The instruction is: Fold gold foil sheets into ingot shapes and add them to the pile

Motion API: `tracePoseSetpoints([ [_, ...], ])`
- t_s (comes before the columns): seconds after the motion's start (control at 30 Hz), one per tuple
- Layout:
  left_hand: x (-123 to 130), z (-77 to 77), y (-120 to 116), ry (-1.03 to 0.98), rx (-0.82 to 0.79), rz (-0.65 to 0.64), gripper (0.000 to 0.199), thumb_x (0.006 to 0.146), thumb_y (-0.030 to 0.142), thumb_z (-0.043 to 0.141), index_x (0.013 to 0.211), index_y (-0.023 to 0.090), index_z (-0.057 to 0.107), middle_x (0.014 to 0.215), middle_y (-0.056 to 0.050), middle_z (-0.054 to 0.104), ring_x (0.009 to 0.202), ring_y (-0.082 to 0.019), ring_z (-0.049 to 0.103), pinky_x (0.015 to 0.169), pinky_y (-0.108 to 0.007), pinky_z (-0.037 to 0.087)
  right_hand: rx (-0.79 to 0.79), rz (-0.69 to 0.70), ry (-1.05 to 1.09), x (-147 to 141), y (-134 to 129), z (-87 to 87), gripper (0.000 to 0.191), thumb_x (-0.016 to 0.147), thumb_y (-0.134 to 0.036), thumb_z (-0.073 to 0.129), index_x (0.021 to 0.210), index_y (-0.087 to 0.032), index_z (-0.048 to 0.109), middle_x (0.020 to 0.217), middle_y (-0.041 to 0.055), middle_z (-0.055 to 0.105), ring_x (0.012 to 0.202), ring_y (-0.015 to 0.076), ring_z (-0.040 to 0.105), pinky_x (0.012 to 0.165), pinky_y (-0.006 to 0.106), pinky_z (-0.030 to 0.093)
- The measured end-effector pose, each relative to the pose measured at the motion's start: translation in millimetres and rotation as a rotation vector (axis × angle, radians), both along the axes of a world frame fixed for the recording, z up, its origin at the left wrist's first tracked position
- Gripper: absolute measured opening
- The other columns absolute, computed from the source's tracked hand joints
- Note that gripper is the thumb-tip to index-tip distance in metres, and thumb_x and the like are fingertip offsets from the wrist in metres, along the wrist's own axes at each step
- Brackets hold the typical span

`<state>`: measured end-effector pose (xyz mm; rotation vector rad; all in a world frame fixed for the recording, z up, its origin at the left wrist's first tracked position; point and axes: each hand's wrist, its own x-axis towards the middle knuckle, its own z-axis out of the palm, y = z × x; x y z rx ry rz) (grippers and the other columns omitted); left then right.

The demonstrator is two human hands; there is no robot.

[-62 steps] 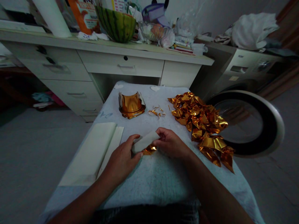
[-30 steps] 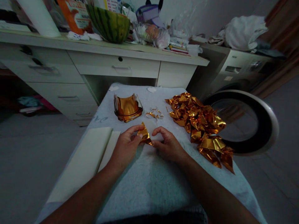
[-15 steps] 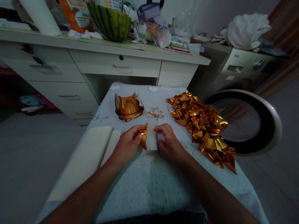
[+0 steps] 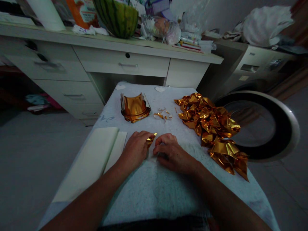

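Observation:
In my left hand, closed above the cloth, is a folded piece of gold foil paper; its bright pointed tip shows past the fingers. My right hand is close beside it, fingers curled in at a piece of white paper that shows between the hands. Much of this paper is hidden by the fingers. Beyond the hands stands a curved stack of gold foil sheets. Thin ties, some gold, lie to its right. A heap of folded gold foil pieces spreads on the right.
A pale blue cloth covers the table. White paper sheets lie along its left side. Behind is a white desk with drawers, bearing a cut watermelon and bags. On the right, a washing machine's round door hangs open near the table.
My hands have drawn closer together, and the white paper that lay flat between them is now mostly covered. The foil in my left hand has turned and shows less. The view has shifted slightly.

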<state>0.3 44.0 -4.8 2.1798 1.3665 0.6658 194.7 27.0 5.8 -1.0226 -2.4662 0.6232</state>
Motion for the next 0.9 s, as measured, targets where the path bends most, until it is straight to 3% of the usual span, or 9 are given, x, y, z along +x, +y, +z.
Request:
tracePoseSetpoints([
  [0.17,-2,-3.9,-1,0.087,0.118,0.078,0.029,0.086,0.01,0.049,0.104,0.02,0.07,0.114,-0.01,0.06,0.103,-0.027,0.054,0.092,-0.042,0.043,0.014,0.049,-0.018,-3,-3,0.4,0.028,0.077,-0.011,0.068,0.101,-0.024,0.07,0.11,0.0055,0.058,0.109,0.0238,0.047,0.096,0.041,0.032],
  [0.37,-4,-2.8,-1,0.066,-0.017,-0.026,0.025,0.089,0.011,0.044,0.095,0.02,0.066,0.091,-0.005,0.059,0.086,-0.02,0.059,0.078,-0.031,0.047,0.015,0.068,0.021,-5,-2,-4.9,0.012,0.087,-0.019,0.065,0.095,-0.024,0.071,0.105,0.0032,0.065,0.107,0.022,0.051,0.096,0.04,0.032],
  [0.57,-16,10.6,-2,0.019,-0.141,-0.177,0.033,0.084,0.009,0.043,0.104,0.022,0.066,0.097,-0.005,0.057,0.093,-0.019,0.058,0.084,-0.031,0.046,-0.083,-0.003,0.048,-11,1,0.2,0.008,0.09,-0.017,0.062,0.087,-0.021,0.069,0.093,0.0012,0.066,0.097,0.0186,0.054,0.092,0.038,0.033],
  [0.7,-19,18.1,-3,0.033,-0.182,-0.188,0.04,0.077,0.006,0.046,0.108,0.023,0.065,0.1,-0.005,0.056,0.098,-0.021,0.057,0.09,-0.034,0.044,-0.115,-0.084,0.035,-15,2,1.5,0.005,0.087,-0.018,0.066,0.083,-0.02,0.068,0.095,0.0025,0.063,0.099,0.02,0.05,0.091,0.038,0.033],
  [0.9,-16,17.0,-3,-0.003,-0.182,-0.171,0.033,0.077,0.01,0.05,0.102,0.022,0.066,0.1,-0.005,0.057,0.099,-0.022,0.057,0.089,-0.034,0.045,-0.14,-0.244,-0.014,-24,3,-2.0,0.008,0.084,-0.022,0.071,0.078,-0.019,0.067,0.097,0.004,0.059,0.1,0.0219,0.046,0.088,0.039,0.034],
])
